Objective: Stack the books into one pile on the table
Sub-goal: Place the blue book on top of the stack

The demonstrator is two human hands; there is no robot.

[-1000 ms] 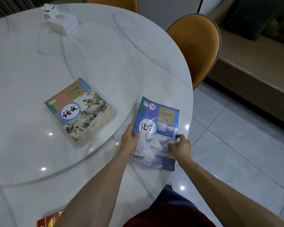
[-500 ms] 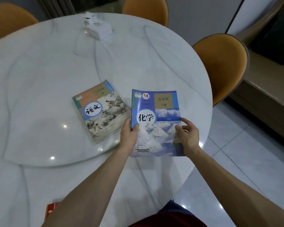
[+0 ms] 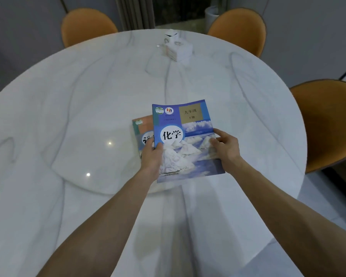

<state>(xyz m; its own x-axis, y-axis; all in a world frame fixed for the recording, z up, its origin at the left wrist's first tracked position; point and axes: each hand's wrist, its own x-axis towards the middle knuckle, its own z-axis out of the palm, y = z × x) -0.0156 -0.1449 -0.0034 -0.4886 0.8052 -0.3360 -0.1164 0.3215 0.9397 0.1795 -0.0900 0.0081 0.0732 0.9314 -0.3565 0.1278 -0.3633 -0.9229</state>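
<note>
Now blue book (image 3: 185, 140), gripped by left hand (image 3: 151, 156) and right hand (image 3: 225, 148), shifted left, overlapping orange book (image 3: 142, 128) on counter (image 3: 88, 116); lowering next.

We read "化学" in a white circle and "九年级 下册" on a tan panel, both on the blue book (image 3: 185, 136) cover.

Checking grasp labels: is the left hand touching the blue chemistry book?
Touching. The head view shows the left hand with its thumb lying on the cover of the blue chemistry book at its left edge.
</note>
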